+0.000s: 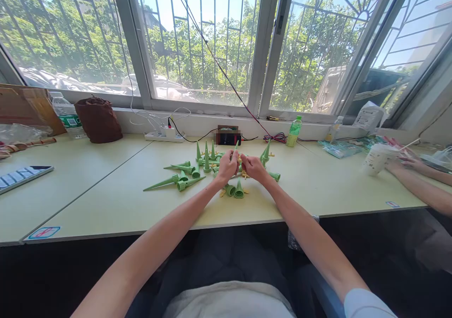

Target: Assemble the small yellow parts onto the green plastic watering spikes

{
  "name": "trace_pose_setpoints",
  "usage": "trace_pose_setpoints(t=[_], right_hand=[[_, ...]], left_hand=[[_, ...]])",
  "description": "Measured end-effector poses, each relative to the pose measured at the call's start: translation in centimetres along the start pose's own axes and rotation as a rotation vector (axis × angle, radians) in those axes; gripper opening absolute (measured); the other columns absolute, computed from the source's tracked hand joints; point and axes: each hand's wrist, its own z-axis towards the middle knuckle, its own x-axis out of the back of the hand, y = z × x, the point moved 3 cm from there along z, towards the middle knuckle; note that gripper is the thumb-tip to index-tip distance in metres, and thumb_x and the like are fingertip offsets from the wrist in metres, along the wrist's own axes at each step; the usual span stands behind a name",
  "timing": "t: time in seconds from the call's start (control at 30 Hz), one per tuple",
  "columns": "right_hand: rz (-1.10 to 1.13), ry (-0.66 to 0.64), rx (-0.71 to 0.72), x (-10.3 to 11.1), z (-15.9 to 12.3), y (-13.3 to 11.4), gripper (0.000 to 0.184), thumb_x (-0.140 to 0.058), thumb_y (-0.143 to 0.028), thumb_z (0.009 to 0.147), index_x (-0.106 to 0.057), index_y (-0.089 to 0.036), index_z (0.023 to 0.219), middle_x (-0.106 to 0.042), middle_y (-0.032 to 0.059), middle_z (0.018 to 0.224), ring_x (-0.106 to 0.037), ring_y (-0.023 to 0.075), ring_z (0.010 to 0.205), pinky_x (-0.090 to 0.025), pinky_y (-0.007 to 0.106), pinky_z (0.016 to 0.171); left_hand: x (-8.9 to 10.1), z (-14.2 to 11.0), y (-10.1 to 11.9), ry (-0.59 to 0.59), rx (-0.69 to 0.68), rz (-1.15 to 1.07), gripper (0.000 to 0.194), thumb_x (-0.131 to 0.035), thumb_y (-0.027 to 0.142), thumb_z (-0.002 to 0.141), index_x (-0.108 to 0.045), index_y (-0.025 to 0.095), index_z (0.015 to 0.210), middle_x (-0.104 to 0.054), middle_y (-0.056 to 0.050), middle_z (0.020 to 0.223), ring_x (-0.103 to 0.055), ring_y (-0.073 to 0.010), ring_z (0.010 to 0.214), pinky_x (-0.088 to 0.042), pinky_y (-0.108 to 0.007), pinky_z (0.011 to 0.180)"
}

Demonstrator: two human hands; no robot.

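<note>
Green plastic cone-shaped spikes (pixel 206 160) stand and lie in a loose group on the table around my hands. My left hand (pixel 229 166) is closed around a green spike (pixel 237 145), whose pointed tip sticks up above the fingers. Close beside it, my right hand (pixel 253 168) is closed with thumb and finger pinched by the spike's side. What those fingers hold, if anything, is hidden. Small yellow pieces (pixel 245 174) lie among the spikes and below my hands. Nearer the table's front edge, a spike (pixel 239 189) shows its hollow round end.
Behind the spikes a phone (pixel 228 139) leans by the wall, near a power strip (pixel 164 135). A green bottle (pixel 294 131) stands to its right. Another person's hands (pixel 406 158) are at far right beside a white cup (pixel 379 159). A tablet-like device (pixel 24 178) lies at left.
</note>
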Motion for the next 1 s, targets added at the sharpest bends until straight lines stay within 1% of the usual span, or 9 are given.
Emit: trace_pose_setpoints(t=[0.13,0.27,0.33,0.47,0.53,0.63,0.73,0.9,1.0], right_hand=[[0.006,0.011,0.019,0.00,0.02,0.16,0.055,-0.032,-0.046,0.099,-0.044,-0.021,0.052,-0.049,0.0031,0.049,-0.045,0.0149,0.050,-0.035,0.031,0.058],[-0.015,0.117,0.093,0.47,-0.16,-0.22,0.044,-0.038,-0.049,0.095,-0.047,-0.021,0.063,-0.051,0.0005,0.055,-0.041,0.0129,0.052,-0.033,0.028,0.056],[0.000,0.139,0.106,0.61,-0.29,-0.36,0.039,-0.043,-0.051,0.093,-0.049,-0.020,0.069,-0.053,-0.0006,0.058,-0.041,0.0120,0.053,-0.033,0.026,0.055],[0.066,0.075,0.119,0.38,-0.44,-0.39,0.031,-0.050,-0.049,0.088,-0.054,-0.019,0.081,-0.061,0.0007,0.069,-0.050,0.0120,0.056,-0.038,0.024,0.057],[0.060,0.058,0.123,0.28,-0.45,-0.33,0.027,-0.051,-0.045,0.087,-0.055,-0.019,0.083,-0.061,0.0007,0.068,-0.050,0.0119,0.056,-0.038,0.024,0.058],[0.007,0.071,0.121,0.29,-0.41,-0.22,0.026,-0.051,-0.042,0.087,-0.056,-0.018,0.077,-0.058,-0.0007,0.062,-0.045,0.0110,0.054,-0.035,0.023,0.057],[-0.039,0.081,0.126,0.36,-0.36,-0.24,0.031,-0.048,-0.041,0.089,-0.054,-0.018,0.070,-0.052,-0.0021,0.057,-0.039,0.0103,0.053,-0.032,0.024,0.056],[-0.099,0.083,0.126,0.45,-0.31,-0.40,0.044,-0.040,-0.047,0.092,-0.044,-0.019,0.059,-0.041,-0.0032,0.052,-0.031,0.0099,0.053,-0.027,0.025,0.053],[-0.110,0.088,0.125,0.51,-0.31,-0.43,0.049,-0.036,-0.052,0.093,-0.043,-0.019,0.058,-0.037,-0.0032,0.051,-0.029,0.0102,0.053,-0.026,0.025,0.053]], left_hand=[[-0.19,-0.09,0.27,-0.006,0.113,-0.143,0.027,-0.047,0.042,0.094,-0.048,0.019,0.080,-0.046,0.006,0.047,-0.046,-0.0097,0.037,-0.035,-0.020,0.035],[-0.36,-0.23,0.56,-0.013,0.183,-0.221,0.026,-0.047,0.038,0.095,-0.047,0.018,0.078,-0.046,0.006,0.050,-0.047,-0.0087,0.037,-0.038,-0.020,0.035],[-0.34,-0.20,0.53,0.007,0.196,-0.231,0.026,-0.046,0.036,0.095,-0.047,0.018,0.077,-0.045,0.006,0.050,-0.047,-0.0084,0.037,-0.038,-0.020,0.035],[-0.22,-0.07,0.14,0.065,0.252,-0.225,0.025,-0.045,0.033,0.096,-0.047,0.018,0.077,-0.046,0.006,0.048,-0.046,-0.0082,0.036,-0.038,-0.020,0.035],[-0.17,-0.04,0.01,0.079,0.265,-0.222,0.024,-0.045,0.032,0.096,-0.047,0.018,0.077,-0.045,0.006,0.048,-0.046,-0.0082,0.036,-0.038,-0.020,0.035],[-0.12,-0.06,0.05,0.064,0.228,-0.206,0.024,-0.047,0.034,0.095,-0.047,0.018,0.077,-0.044,0.007,0.048,-0.045,-0.0083,0.035,-0.036,-0.019,0.034],[-0.11,-0.12,0.15,0.036,0.180,-0.179,0.026,-0.049,0.037,0.094,-0.046,0.018,0.077,-0.045,0.006,0.048,-0.046,-0.0084,0.036,-0.035,-0.020,0.034],[-0.11,-0.14,0.07,0.000,0.113,-0.138,0.029,-0.049,0.043,0.093,-0.046,0.019,0.078,-0.047,0.006,0.048,-0.046,-0.0088,0.036,-0.035,-0.020,0.035],[-0.09,-0.16,0.10,-0.012,0.033,-0.052,0.030,-0.047,0.046,0.093,-0.046,0.020,0.079,-0.047,0.006,0.045,-0.044,-0.0092,0.034,-0.032,-0.021,0.036]])
